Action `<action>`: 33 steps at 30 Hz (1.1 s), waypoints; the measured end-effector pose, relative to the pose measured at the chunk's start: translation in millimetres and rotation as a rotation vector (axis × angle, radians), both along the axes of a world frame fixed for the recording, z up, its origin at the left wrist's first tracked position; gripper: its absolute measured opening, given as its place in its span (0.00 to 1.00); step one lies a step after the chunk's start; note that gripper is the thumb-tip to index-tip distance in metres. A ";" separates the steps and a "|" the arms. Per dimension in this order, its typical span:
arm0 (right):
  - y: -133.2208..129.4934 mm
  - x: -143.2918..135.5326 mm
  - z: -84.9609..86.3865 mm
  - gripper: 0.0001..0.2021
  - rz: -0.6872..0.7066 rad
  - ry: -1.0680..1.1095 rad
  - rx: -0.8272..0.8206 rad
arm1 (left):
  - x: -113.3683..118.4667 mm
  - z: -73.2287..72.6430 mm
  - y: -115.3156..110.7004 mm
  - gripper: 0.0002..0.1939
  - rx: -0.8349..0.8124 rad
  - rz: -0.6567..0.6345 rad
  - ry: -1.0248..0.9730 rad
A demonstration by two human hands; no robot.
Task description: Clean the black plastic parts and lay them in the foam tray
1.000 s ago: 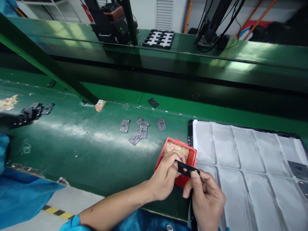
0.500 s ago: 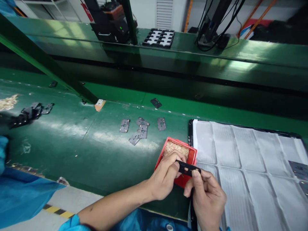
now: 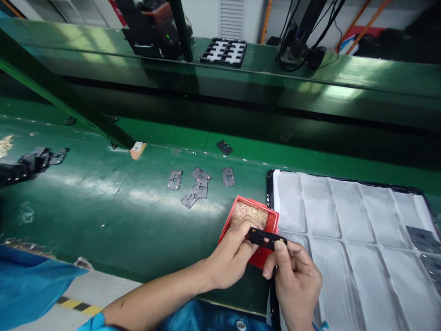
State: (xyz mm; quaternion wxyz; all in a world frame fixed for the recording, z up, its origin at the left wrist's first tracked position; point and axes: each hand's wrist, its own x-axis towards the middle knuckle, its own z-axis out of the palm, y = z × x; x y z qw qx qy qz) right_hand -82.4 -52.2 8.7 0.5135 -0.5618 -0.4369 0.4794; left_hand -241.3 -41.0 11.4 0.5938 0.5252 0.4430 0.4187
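My right hand pinches the right end of a thin black plastic plate with small cut-outs, thumb on top. My left hand meets the plate's left end, its fingers bent and their tips hidden behind the plate; what they grip cannot be made out. Beneath both hands stands a red bin holding many tiny tan pieces. Several flat dark grey plates lie on the green bench, one of them a single plate just beyond the bin.
A large tray lined with white sheet in compartments lies at right, with a few dark plates in it. At left, a co-worker's dark-gloved hand is beside more plates. A green post slants across the bench. A black-and-white tray sits on the back ledge.
My left thumb has slipped off the plate's face to below its edge, baring a gold spot at that end. My right hand keeps its pinch. The whole view has shifted slightly.
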 end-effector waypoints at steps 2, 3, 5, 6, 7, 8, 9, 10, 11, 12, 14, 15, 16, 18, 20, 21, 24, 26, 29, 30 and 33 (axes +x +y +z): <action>3.0 -0.6 4.2 0.14 0.009 0.028 -0.012 | -4.0 2.3 0.7 0.06 -0.047 -0.096 0.003; 4.2 -0.4 5.7 0.14 0.027 0.040 -0.022 | -5.4 3.2 1.5 0.08 -0.065 -0.120 0.005; 5.2 2.2 7.0 0.14 0.069 0.036 -0.034 | -6.5 4.5 3.2 0.13 -0.071 -0.106 0.029; 4.9 4.9 6.6 0.12 0.085 0.009 -0.026 | -6.7 5.2 3.7 0.16 -0.062 -0.086 0.050; 4.2 8.3 5.6 0.10 0.090 -0.039 -0.006 | -6.7 6.1 3.7 0.18 -0.051 -0.064 0.072; 3.3 12.1 4.0 0.09 0.085 -0.100 0.029 | -6.7 7.2 3.2 0.19 -0.046 -0.050 0.088; 2.4 16.0 2.2 0.10 0.074 -0.167 0.079 | -6.7 8.5 2.3 0.20 -0.048 -0.041 0.093; 1.8 19.5 0.5 0.12 0.063 -0.232 0.147 | -6.8 9.9 0.9 0.20 -0.055 -0.033 0.088; 1.7 22.2 -1.0 0.14 0.060 -0.292 0.224 | -6.7 11.5 -0.6 0.20 -0.062 -0.026 0.078; 2.1 24.1 -1.8 0.14 0.069 -0.345 0.303 | -6.5 13.0 -2.2 0.19 -0.070 -0.021 0.064; 4.7 25.1 -1.3 0.14 0.108 -0.430 0.449 | -5.5 15.9 -5.0 0.19 -0.082 -0.023 0.020; 6.5 24.7 -0.1 0.15 0.130 -0.463 0.501 | -4.7 17.0 -6.1 0.19 -0.086 -0.024 -0.007; 8.3 23.9 1.5 0.16 0.145 -0.488 0.539 | -3.8 17.8 -7.0 0.18 -0.090 -0.025 -0.031; 11.0 22.7 4.4 0.19 0.154 -0.515 0.584 | -2.3 18.5 -8.6 0.18 -0.093 -0.024 -0.060; 11.4 22.7 5.6 0.20 0.154 -0.528 0.607 | -1.3 18.3 -10.4 0.18 -0.101 -0.023 -0.067; 10.6 23.3 5.3 0.21 0.154 -0.535 0.611 | -1.1 18.0 -11.3 0.18 -0.107 -0.025 -0.069; 6.1 25.8 2.8 0.23 0.143 -0.561 0.605 | -1.4 17.7 -13.6 0.18 -0.123 -0.036 -0.084; 3.2 27.0 1.5 0.25 0.128 -0.584 0.607 | -2.0 18.1 -14.3 0.19 -0.133 -0.044 -0.096; 1.5 27.5 1.7 0.26 0.119 -0.597 0.622 | -3.0 18.4 -14.6 0.19 -0.150 -0.057 -0.101; 1.6 27.6 2.0 0.25 0.123 -0.597 0.625 | -3.2 18.2 -14.8 0.20 -0.155 -0.059 -0.103; 2.7 28.1 3.3 0.24 0.148 -0.593 0.608 | -2.9 17.1 -15.8 0.20 -0.176 -0.057 -0.115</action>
